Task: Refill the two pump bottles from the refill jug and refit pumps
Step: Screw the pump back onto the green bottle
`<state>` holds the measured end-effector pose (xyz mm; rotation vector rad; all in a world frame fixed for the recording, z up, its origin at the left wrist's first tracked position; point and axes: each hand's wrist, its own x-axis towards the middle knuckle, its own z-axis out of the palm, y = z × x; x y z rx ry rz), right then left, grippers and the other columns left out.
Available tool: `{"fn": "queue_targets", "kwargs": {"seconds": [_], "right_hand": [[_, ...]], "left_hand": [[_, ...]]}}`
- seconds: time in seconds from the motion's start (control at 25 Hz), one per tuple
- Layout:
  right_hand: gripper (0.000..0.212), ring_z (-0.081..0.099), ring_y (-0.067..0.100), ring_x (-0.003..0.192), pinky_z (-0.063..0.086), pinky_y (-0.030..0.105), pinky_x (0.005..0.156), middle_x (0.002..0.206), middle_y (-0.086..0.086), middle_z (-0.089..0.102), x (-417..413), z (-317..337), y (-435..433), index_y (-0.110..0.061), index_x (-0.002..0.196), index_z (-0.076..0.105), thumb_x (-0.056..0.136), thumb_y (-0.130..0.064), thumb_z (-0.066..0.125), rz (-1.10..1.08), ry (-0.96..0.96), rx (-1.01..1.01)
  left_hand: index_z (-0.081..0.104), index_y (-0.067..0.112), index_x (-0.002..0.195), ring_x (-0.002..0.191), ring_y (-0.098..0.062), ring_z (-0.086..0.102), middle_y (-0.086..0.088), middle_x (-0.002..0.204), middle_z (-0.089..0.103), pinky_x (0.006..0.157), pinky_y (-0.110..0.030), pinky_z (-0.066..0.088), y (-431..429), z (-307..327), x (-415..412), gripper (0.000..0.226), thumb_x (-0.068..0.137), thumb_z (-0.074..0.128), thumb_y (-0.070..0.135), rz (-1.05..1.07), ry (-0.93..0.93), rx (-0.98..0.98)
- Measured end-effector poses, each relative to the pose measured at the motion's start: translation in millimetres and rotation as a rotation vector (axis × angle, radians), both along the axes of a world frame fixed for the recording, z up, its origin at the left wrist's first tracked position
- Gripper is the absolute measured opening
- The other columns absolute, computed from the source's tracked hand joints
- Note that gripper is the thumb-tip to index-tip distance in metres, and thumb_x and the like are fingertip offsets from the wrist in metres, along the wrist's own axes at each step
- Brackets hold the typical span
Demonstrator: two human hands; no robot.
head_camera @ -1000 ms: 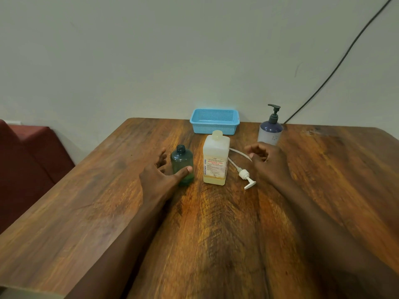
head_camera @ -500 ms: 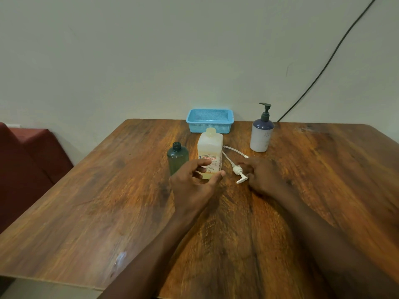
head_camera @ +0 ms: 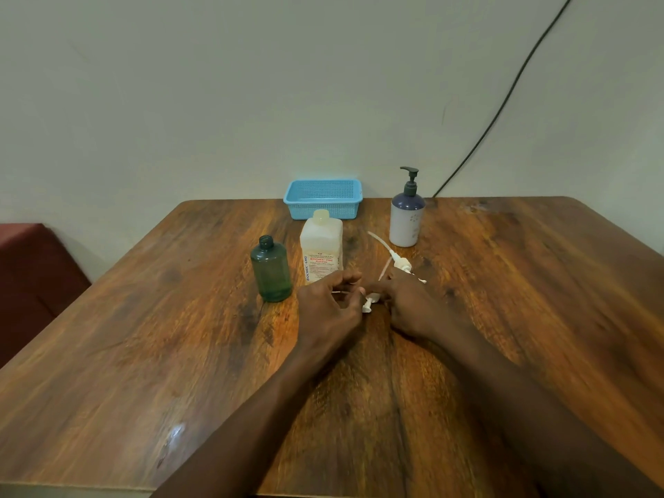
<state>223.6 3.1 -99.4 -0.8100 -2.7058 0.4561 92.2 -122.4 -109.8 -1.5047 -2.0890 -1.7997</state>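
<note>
Wooden bench (head_camera: 143, 336) runs up to a pale wall, with a red seat (head_camera: 32, 267) off its left edge. Furthest left of the task's things stands the green bottle (head_camera: 271, 269), upright, neck open, and by our judgement nearly empty. Just beside it on the right is the jug (head_camera: 321, 246), upright with its cap on. Behind the jug, against the wall, sits a blue basket (head_camera: 323, 199).

In front of the jug our left hand (head_camera: 332, 305) hovers with fingers curled; we cannot tell whether it grips anything. Between the hands is a white pump (head_camera: 369, 304), and our right hand (head_camera: 409, 307) has its fingers curled onto it, pinching it as we read it. A second pump (head_camera: 400, 262) lies just beyond that hand. Further right the white bottle (head_camera: 407, 224) stands with its dark pump fitted, and a cable (head_camera: 503, 102) climbs the wall.

We judge the pouring not yet begun: we are handling the loose pump. Next we would need to park it clear, uncap the jug, and pour slowly into the green bottle's narrow neck while steadying it. The white bottle needs unscrewing too.
</note>
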Motion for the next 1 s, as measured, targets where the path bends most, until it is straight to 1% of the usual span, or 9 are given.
{"fn": "queue_targets", "kwargs": {"seconds": [0.12, 0.2, 0.28, 0.44, 0.56, 0.64, 0.72, 0.84, 1.0], "right_hand": [[0.049, 0.052, 0.009, 0.090, 0.037, 0.017, 0.067, 0.101, -0.011, 0.050, -0.3, -3.6, -1.2, -0.041, 0.122, 0.066, 0.090, -0.005, 0.067, -0.030, 0.028, 0.021], [0.033, 0.056, 0.011, 0.092, 0.040, 0.017, 0.071, 0.104, -0.008, 0.058, 0.4, 2.4, -7.8, -0.033, 0.115, 0.070, 0.090, -0.011, 0.067, -0.031, 0.066, 0.059], [0.024, 0.056, 0.010, 0.090, 0.035, 0.014, 0.069, 0.105, -0.007, 0.059, 1.5, 16.8, -19.4, -0.028, 0.115, 0.071, 0.091, -0.023, 0.069, -0.011, 0.080, 0.144], [0.033, 0.049, 0.003, 0.080, 0.031, 0.013, 0.060, 0.098, -0.011, 0.056, -3.7, 55.0, -49.3, -0.029, 0.118, 0.072, 0.084, -0.029, 0.075, 0.087, 0.219, 0.278], [0.036, 0.056, 0.005, 0.085, 0.044, 0.017, 0.065, 0.104, -0.008, 0.066, -18.9, 78.5, -67.3, -0.030, 0.117, 0.074, 0.080, -0.031, 0.079, 0.162, 0.341, 0.238], [0.036, 0.062, 0.008, 0.085, 0.055, 0.029, 0.069, 0.102, -0.007, 0.069, -33.4, 89.5, -76.6, -0.030, 0.115, 0.074, 0.080, -0.034, 0.081, 0.220, 0.430, 0.163], [0.036, 0.064, 0.009, 0.082, 0.057, 0.034, 0.067, 0.099, -0.007, 0.071, -49.2, 97.7, -83.1, -0.028, 0.114, 0.075, 0.080, -0.037, 0.083, 0.264, 0.497, 0.128], [0.036, 0.066, 0.010, 0.081, 0.059, 0.035, 0.065, 0.096, -0.007, 0.072, -72.8, 106.8, -90.4, -0.024, 0.111, 0.075, 0.079, -0.039, 0.084, 0.270, 0.577, 0.119], [0.035, 0.069, 0.005, 0.087, 0.061, 0.025, 0.073, 0.100, -0.009, 0.073, -96.4, 115.1, -88.8, -0.021, 0.114, 0.073, 0.083, -0.035, 0.081, 0.198, 0.714, -0.018]], "left_hand": [[0.080, 0.017, 0.111, 0.084, 0.000, 0.073, 0.011, 0.098, 0.077, 0.074, -0.019, 0.062, -10.0, 0.8, -3.4, 0.024, 0.087, 0.082, 0.013, 0.033, -0.009, 0.033], [0.080, 0.015, 0.110, 0.083, 0.001, 0.073, 0.006, 0.103, 0.078, 0.073, -0.015, 0.060, -17.9, 1.9, -12.0, 0.024, 0.087, 0.083, 0.013, 0.086, -0.027, 0.045], [0.080, 0.014, 0.110, 0.085, 0.000, 0.073, 0.000, 0.109, 0.079, 0.072, -0.016, 0.061, -24.9, 3.3, -22.6, 0.025, 0.086, 0.084, 0.014, 0.128, -0.021, 0.038], [0.079, 0.015, 0.107, 0.074, -0.003, 0.070, 0.003, 0.094, 0.078, 0.066, -0.015, 0.059, -39.4, 12.1, -39.7, 0.026, 0.084, 0.088, 0.019, 0.223, -0.008, 0.093], [0.076, 0.016, 0.112, 0.071, -0.007, 0.067, 0.006, 0.090, 0.073, 0.062, -0.017, 0.057, -50.5, 16.7, -56.5, 0.034, 0.082, 0.090, 0.021, 0.340, 0.001, 0.183], [0.072, 0.016, 0.119, 0.076, -0.009, 0.065, 0.003, 0.098, 0.071, 0.063, -0.022, 0.058, -56.1, 17.3, -69.1, 0.046, 0.078, 0.092, 0.024, 0.430, -0.014, 0.197], [0.065, 0.017, 0.130, 0.092, -0.013, 0.065, -0.002, 0.114, 0.068, 0.068, -0.026, 0.059, -58.0, 17.2, -82.7, 0.066, 0.074, 0.094, 0.037, 0.483, -0.024, 0.162], [0.049, 0.022, 0.145, 0.120, -0.017, 0.061, -0.004, 0.140, 0.059, 0.089, -0.034, 0.061, -56.3, 17.0, -98.9, 0.096, 0.068, 0.086, 0.065, 0.403, -0.083, 0.050], [0.047, 0.019, 0.150, 0.129, -0.021, 0.062, -0.006, 0.147, 0.060, 0.102, -0.039, 0.059, -49.5, 23.4, -111.2, 0.100, 0.069, 0.092, 0.056, 0.220, -0.228, -0.086]]}}
